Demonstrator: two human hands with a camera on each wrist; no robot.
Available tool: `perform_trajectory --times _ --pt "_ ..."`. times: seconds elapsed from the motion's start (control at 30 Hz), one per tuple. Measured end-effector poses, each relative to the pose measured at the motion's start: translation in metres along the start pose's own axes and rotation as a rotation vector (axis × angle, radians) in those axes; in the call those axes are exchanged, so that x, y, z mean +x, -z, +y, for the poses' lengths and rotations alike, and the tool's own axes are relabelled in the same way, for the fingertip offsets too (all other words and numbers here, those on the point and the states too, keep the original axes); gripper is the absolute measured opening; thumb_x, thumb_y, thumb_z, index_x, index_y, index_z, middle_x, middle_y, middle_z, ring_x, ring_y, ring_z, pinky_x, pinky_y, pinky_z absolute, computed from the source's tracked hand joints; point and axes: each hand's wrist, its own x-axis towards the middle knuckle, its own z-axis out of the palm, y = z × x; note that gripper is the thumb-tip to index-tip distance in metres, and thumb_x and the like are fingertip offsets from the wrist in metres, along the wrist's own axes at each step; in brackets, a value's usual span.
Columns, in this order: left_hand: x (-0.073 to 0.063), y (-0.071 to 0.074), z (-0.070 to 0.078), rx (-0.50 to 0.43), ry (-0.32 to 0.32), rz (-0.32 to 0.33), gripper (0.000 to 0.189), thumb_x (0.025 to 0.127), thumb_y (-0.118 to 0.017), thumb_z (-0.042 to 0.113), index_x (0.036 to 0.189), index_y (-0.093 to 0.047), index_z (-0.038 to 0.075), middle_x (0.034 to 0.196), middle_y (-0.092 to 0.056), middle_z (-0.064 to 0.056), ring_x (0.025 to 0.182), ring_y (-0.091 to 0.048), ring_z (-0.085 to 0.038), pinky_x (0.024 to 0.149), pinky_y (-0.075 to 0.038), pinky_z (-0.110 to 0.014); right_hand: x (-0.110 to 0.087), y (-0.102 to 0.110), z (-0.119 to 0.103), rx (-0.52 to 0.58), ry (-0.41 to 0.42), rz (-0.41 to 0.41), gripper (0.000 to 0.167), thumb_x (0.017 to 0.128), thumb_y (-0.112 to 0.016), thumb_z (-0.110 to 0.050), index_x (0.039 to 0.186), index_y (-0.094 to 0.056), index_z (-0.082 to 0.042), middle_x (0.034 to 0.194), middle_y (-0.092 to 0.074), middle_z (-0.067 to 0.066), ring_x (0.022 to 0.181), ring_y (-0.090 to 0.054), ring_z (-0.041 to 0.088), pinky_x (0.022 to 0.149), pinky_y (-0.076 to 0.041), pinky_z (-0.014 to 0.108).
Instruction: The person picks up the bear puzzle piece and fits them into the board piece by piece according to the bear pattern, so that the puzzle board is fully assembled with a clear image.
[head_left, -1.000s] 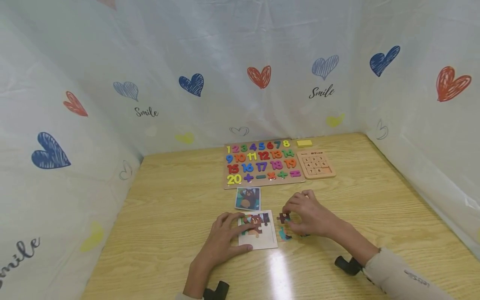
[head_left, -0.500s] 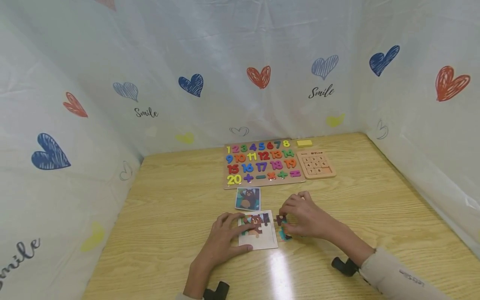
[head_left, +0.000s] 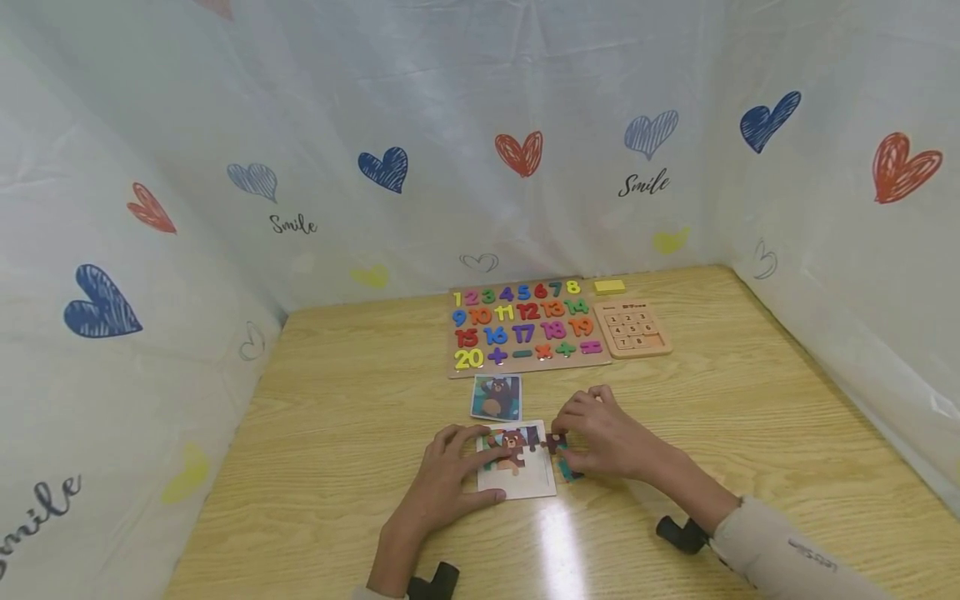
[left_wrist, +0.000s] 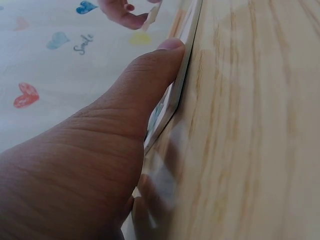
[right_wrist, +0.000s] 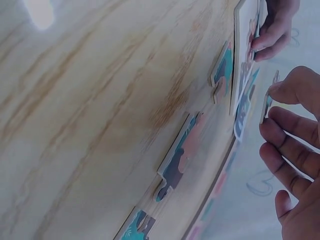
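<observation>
My left hand (head_left: 450,471) rests on the white puzzle board (head_left: 536,483), fingers spread over its left side and thumb on its near part. Several joined pieces on the board form part of a brown bear picture. Pinched between thumb and fingertips of my right hand (head_left: 606,435) is a dark brown puzzle piece (head_left: 556,443), which overlaps the board's right edge in the head view. The right wrist view shows this piece held up off the table. Loose puzzle pieces (right_wrist: 181,157) lie on the table below that hand, including a teal one (right_wrist: 222,70) beside the board.
A bear picture card (head_left: 497,398) lies just beyond the board. Farther back are a number board (head_left: 528,367) with colourful figures, a wooden sliding number puzzle (head_left: 637,353) and a yellow block (head_left: 609,287). A curtain printed with hearts (head_left: 420,225) surrounds the table.
My right hand has moved left with the brown puzzle piece, from the right of the board to its right edge. The left hand has stayed in place on the board.
</observation>
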Motion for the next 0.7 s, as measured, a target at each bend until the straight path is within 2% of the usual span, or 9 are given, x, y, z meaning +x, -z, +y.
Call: perform_trajectory --times 0.2,0.7 --pt "0.0002 0.0001 -0.0001 0.006 -0.009 0.0 0.058 0.085 -0.066 0.065 0.139 -0.055 0.048 0.15 -0.041 0.007 0.137 -0.03 -0.033 0.106 -0.028 -0.062 0.0022 -0.0016 -0.0027 0.018 0.007 0.003 0.018 0.078 -0.081 -0.023 0.094 -0.073 -0.018 0.093 -0.067 -0.008 0.093 -0.056 0.014 0.087 -0.032 0.045" --pt "0.0 -0.0005 -0.0004 0.003 -0.004 0.004 0.057 0.084 -0.067 0.065 0.138 -0.058 0.046 0.149 -0.041 0.008 0.137 -0.03 -0.03 0.106 -0.029 -0.061 0.0055 -0.01 -0.0036 -0.024 0.039 0.021 0.02 0.075 -0.08 -0.022 0.093 -0.072 -0.018 0.094 -0.067 -0.007 0.093 -0.057 0.015 0.086 -0.033 0.045"
